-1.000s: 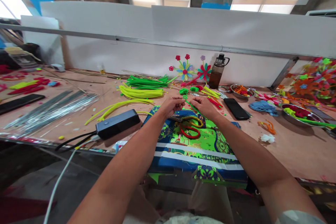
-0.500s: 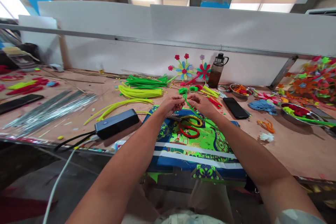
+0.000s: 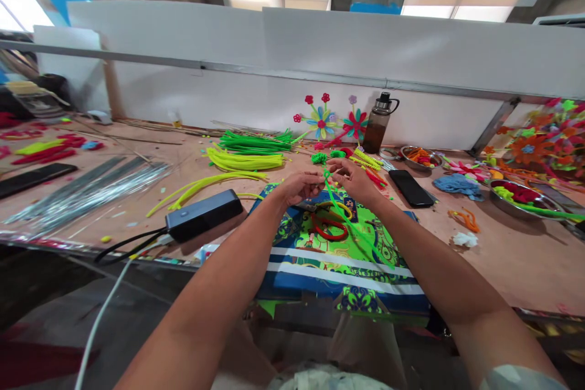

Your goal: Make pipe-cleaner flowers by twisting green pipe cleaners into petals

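Note:
Between my two hands is a green pipe cleaner [image 3: 337, 208], bent into a small loop at its upper end, with a long tail slanting down to the right. My left hand [image 3: 301, 186] pinches it from the left side of the loop. My right hand [image 3: 355, 180] has its thumb and fingers on the same loop from the right. Beneath them, a pair of scissors [image 3: 329, 233] with red and yellow handles lies on a blue and green patterned box [image 3: 292, 283]. Just beyond my fingers sits a curled green piece [image 3: 319, 159].
Green pipe cleaners [image 3: 253, 142] and yellow pipe cleaners [image 3: 244, 161] lie behind on the left, near a black power bank [image 3: 204, 214]. On the right are a phone [image 3: 410, 188], a bottle [image 3: 376, 125], and a metal bowl [image 3: 525, 208]. Finished flowers [image 3: 322, 125] stand at the back.
Both hands have shifted slightly right. The pipe cleaner's tail now swings lower and further toward me across the box, and my right hand's fingers have lifted and spread a little.

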{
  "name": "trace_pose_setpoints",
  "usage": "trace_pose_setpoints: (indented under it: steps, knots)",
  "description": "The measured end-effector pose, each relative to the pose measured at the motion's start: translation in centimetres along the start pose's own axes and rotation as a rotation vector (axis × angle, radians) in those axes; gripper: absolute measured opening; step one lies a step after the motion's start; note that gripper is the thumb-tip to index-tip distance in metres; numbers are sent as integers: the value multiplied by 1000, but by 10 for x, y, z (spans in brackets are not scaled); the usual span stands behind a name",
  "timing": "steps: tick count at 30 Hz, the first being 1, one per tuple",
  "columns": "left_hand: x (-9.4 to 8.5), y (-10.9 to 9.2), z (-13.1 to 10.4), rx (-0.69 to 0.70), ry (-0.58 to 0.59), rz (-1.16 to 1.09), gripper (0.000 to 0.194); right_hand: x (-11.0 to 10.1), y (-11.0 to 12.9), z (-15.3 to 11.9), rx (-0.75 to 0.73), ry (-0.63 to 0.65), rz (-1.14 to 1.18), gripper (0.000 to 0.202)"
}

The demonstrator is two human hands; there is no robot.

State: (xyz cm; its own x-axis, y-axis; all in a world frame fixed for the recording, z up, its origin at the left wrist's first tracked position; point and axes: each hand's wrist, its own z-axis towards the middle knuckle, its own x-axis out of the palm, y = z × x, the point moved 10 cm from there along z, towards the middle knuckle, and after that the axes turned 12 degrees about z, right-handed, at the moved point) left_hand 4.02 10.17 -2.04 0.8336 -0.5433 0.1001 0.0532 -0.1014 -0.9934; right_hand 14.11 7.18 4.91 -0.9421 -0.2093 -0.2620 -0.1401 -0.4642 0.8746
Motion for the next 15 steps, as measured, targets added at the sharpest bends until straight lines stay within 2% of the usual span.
trace_pose_setpoints:
  steps: [3,8,15]
  knots:
    - [8,4,-2,-18,77,-8,29,4,8,-1,-53,58,-82,21]
    - [12,10,-3,-46,125,-3,34,8,19,-2,-166,127,-162,15]
    - [20,13,-7,-82,181,-14,33,10,11,-4,-145,216,-185,14]
